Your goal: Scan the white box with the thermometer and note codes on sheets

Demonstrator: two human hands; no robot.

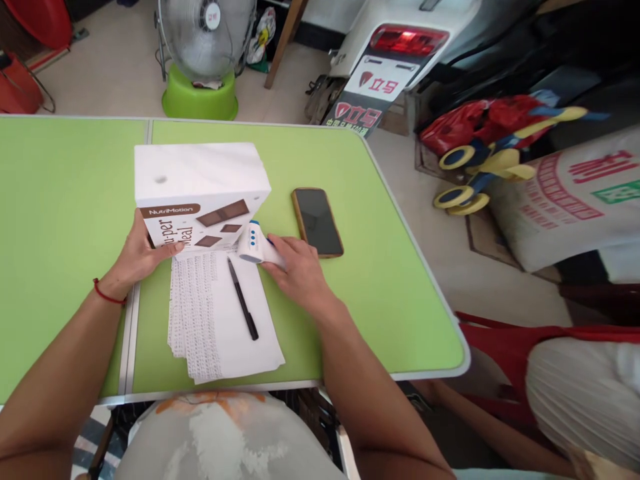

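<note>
My left hand point(140, 250) is closed on the lower left edge of a white box point(200, 173), its thumb across the front. The box reads "NutriMotion" and shows brown bar shapes. It stands over the far end of a stack of papers point(200, 320) with handwriting along the left side. My right hand point(300, 270) grips the handle of a white gun-shaped handheld device point(253, 243) with blue dots, its head close to the box's lower right corner. On the papers, between my arms, lies a black pen point(243, 300). Some right fingers are hidden under the handle.
A phone in a brown case point(319, 222) lies right of the device on the green table point(390, 293). Beyond the far edge are a fan point(207, 40) on a green stool point(200, 100) and a white scooter point(400, 40). Another person point(575, 380) sits at the right.
</note>
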